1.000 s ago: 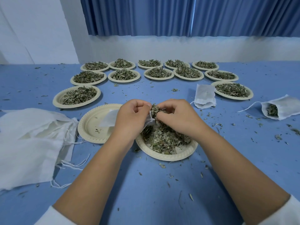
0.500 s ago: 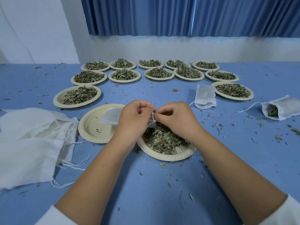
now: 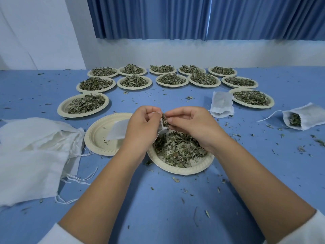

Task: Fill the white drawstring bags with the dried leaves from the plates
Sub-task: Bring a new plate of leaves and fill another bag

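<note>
Directly beneath my fingers sits the plate (image 3: pixel 177 170) I am working from. Its dried leaves (image 3: pixel 179 148) are heaped there so that whatever slips lands back on it rather than on the blue table (image 3: pixel 158 212). My left hand (image 3: pixel 140 127) curls round the mouth of a white drawstring bag (image 3: pixel 117 130) and pinches the rim open, while the bag's body trails out left of my knuckles over an empty plate (image 3: pixel 98 143). My right hand (image 3: pixel 191 124) has thumb and fingertips closed on a pinch of leaves (image 3: pixel 165 121), pressed right at the opening; I judge I am mid-stuffing. My knuckles hide the mouth itself, so I cannot tell how full the bag is or where its string runs. Further left lies a heap of unfilled bags (image 3: pixel 31 155), cut off by the frame edge. Beyond and to the right is a flat bag (image 3: pixel 222 104) whose contents I cannot see, then a sideways bag (image 3: pixel 306 118) with leaves showing at its mouth. Farthest off, the full plates (image 3: pixel 133 81) wait in an arc.
</note>
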The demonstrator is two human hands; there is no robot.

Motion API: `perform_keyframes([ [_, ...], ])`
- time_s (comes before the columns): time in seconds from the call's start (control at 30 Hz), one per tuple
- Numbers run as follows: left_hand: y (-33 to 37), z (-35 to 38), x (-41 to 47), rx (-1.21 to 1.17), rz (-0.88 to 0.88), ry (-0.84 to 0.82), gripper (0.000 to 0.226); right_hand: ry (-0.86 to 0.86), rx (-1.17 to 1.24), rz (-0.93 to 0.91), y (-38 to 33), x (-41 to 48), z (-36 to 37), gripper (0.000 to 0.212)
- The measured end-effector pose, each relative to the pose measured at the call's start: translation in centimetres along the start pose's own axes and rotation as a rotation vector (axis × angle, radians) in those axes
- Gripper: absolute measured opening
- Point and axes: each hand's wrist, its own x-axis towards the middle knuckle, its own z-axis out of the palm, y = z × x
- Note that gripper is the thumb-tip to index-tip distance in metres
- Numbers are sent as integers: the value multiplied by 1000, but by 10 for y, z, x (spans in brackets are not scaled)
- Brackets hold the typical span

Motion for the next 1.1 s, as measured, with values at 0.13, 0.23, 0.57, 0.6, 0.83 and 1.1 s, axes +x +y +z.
perform_keyframes([
  [0.13, 4, 1, -3, -40, 23, -81, 7, 56, 14, 8, 3, 1, 1, 13],
  [0.23, 7, 2, -6, -96, 25, -107, 9, 162, -115, 9, 5, 3, 0, 21],
  [0.57, 9, 1, -8, -31, 51, -104, 8, -127, 139, 200, 5, 3, 0, 16],
  [0.6, 8, 1, -8, 25, 71, -73, 5, -101, 141, 178, 6, 3, 0, 16],
  [0.83, 5, -2, -11, 301, 202, 24, 19, 34, 112, 119, 6, 4, 0, 12],
  [1.1, 8, 2, -17, 329, 279, -213, 11, 159, -79, 73, 11, 6, 0, 18],
])
